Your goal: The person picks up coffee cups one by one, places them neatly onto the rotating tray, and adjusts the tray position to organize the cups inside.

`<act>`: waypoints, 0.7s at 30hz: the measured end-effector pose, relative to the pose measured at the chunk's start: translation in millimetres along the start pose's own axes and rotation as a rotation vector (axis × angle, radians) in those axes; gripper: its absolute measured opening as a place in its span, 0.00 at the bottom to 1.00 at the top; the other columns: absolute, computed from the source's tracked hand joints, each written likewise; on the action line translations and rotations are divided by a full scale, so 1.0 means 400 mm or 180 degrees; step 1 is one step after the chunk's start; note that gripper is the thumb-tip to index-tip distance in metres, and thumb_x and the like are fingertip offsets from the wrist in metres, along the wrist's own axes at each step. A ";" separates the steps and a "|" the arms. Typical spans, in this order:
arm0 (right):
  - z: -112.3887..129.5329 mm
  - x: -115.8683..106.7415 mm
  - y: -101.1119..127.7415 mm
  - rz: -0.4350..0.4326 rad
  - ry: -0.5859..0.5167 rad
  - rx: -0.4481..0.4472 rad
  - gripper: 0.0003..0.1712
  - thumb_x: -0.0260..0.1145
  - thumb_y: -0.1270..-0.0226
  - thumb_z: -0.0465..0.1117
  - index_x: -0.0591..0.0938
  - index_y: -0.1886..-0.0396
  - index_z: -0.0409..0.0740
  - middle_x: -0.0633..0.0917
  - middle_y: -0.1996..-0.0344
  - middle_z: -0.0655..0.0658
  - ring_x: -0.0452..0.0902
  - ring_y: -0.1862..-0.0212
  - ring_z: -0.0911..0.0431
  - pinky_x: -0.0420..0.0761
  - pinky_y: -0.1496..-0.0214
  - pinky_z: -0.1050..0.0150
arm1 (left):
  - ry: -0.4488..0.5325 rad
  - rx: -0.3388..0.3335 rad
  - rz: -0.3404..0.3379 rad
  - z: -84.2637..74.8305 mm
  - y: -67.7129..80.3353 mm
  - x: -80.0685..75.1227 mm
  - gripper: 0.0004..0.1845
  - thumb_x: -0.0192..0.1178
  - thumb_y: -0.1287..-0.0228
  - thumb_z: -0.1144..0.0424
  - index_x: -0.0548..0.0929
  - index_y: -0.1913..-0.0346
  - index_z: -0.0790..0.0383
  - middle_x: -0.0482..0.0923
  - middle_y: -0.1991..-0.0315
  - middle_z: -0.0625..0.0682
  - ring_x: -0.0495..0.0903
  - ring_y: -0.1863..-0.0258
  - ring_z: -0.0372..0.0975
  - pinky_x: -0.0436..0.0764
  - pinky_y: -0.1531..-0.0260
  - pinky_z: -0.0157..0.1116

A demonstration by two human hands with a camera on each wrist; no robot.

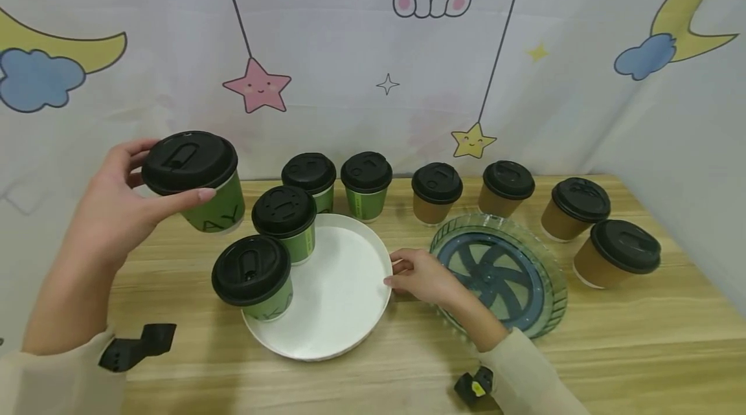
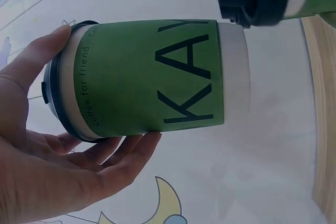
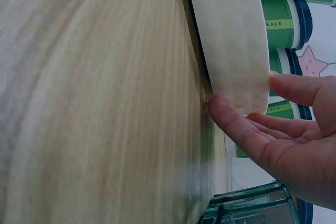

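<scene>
My left hand (image 1: 169, 175) holds a green paper cup (image 1: 220, 211) with a black lid, lifted above the table's left side. In the left wrist view the cup (image 2: 152, 77) reads "KAY", with my left hand (image 2: 105, 85) wrapped round its lid end. My right hand (image 1: 393, 272) pinches the right rim of a round white tray (image 1: 344, 311). The right wrist view shows my thumb (image 3: 215, 108) against the tray (image 3: 226, 35) wall and a finger over its rim. Two green lidded cups (image 1: 253, 279) (image 1: 285, 217) stand on the tray's left part.
Two more green cups (image 1: 310, 179) (image 1: 366, 185) stand behind the tray. Several brown lidded cups (image 1: 437, 191) (image 1: 618, 253) curve round a clear green round tray (image 1: 553, 279) under my right forearm. A printed curtain backs the wooden table (image 1: 612, 363).
</scene>
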State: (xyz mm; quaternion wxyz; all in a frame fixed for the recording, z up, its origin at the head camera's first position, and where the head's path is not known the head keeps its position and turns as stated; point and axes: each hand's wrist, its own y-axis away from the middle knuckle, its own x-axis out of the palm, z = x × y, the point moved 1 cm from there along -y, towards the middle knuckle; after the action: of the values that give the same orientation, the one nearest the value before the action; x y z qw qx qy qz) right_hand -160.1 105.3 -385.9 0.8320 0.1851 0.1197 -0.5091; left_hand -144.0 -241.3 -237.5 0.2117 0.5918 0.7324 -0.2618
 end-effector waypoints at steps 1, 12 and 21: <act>0.000 0.000 0.000 -0.0009 0.0002 0.0003 0.20 0.64 0.42 0.31 0.75 0.49 0.28 0.82 0.62 0.38 0.80 0.61 0.51 0.81 0.62 0.62 | -0.0001 -0.0004 -0.0002 -0.008 0.004 0.000 0.53 0.69 0.53 0.48 0.47 0.29 0.59 0.50 0.32 0.60 0.54 0.40 0.56 0.61 0.52 0.57; 0.001 -0.005 0.001 0.0003 0.0016 -0.0044 0.21 0.64 0.41 0.32 0.74 0.49 0.28 0.82 0.61 0.36 0.80 0.60 0.51 0.81 0.62 0.62 | 0.0047 -0.0020 0.0123 -0.084 0.048 0.013 0.53 0.70 0.55 0.47 0.49 0.29 0.54 0.52 0.32 0.57 0.55 0.37 0.55 0.60 0.51 0.59; 0.003 -0.005 0.004 -0.0010 0.0004 -0.0122 0.20 0.65 0.42 0.32 0.75 0.50 0.27 0.82 0.62 0.36 0.80 0.61 0.51 0.80 0.64 0.62 | 0.0053 0.0138 0.0246 -0.126 0.072 0.051 0.53 0.71 0.57 0.46 0.52 0.30 0.52 0.57 0.34 0.56 0.58 0.38 0.55 0.61 0.52 0.59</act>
State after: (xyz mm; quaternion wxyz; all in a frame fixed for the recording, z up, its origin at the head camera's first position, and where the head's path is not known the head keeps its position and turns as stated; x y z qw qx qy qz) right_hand -159.6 107.0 -383.6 0.8345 0.1692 0.1303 -0.5079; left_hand -120.1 -189.2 -214.8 0.2026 0.6263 0.7049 -0.2643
